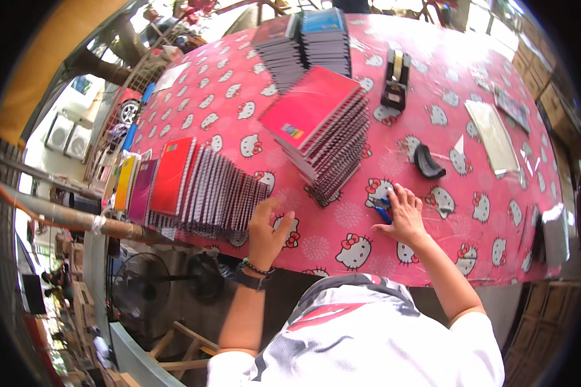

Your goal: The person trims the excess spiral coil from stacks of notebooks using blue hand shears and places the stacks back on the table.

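Observation:
My left hand (267,227), with a dark watch and a beaded bracelet at the wrist, hovers at the right end of a row of spiral notebooks (219,187), thumb apart from the fingers and nothing in its grasp. A red cover fronts that row. My right hand (405,214) rests palm down, fingers spread, on the pink patterned tablecloth (384,255). Beside its thumb, partly covered, lies a small blue-handled tool (382,210) whose kind is unclear. Between and beyond my hands stands a tall stack of spiral notebooks (313,106) with a pink-red cover on top.
Behind the stack stand two more notebook piles, one blue-topped (323,26) and one reddish (277,39). A black tape dispenser (396,80) and a curved black object (428,162) lie right of them. Purple (142,190) and yellow (124,184) notebooks stand at the left edge.

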`<state>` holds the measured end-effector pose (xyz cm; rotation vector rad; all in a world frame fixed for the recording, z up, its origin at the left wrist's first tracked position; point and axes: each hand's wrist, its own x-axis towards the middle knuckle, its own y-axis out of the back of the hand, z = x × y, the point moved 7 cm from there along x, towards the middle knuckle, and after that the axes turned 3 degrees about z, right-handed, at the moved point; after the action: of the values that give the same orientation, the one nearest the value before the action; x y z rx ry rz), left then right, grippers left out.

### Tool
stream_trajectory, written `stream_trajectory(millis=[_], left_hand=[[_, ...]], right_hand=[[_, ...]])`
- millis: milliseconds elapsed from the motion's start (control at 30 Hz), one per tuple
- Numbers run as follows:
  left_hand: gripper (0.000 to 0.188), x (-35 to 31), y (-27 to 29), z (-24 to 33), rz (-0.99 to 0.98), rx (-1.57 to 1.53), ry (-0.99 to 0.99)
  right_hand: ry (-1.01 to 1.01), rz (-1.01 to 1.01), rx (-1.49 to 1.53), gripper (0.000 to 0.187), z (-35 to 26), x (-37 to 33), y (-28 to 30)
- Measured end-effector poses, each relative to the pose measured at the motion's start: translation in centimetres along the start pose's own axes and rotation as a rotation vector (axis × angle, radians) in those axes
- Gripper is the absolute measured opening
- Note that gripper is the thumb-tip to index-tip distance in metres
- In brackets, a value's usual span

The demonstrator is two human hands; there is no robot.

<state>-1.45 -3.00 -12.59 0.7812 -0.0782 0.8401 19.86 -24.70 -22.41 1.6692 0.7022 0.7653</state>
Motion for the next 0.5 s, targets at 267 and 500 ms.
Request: stream_trajectory(millis=[267, 500], left_hand=[[0.038, 1.1, -2.3, 3.5, 0.049, 0.059, 0.041], [0.021, 3.0, -2.0, 5.4, 0.058, 0.23, -0.012]], right_hand=[[-0.117, -0.179, 0.128, 0.085, 0.8, -2.1, 1.2], [-0.293, -0.245, 1.147, 0.036, -1.5, -0.6, 2.1]])
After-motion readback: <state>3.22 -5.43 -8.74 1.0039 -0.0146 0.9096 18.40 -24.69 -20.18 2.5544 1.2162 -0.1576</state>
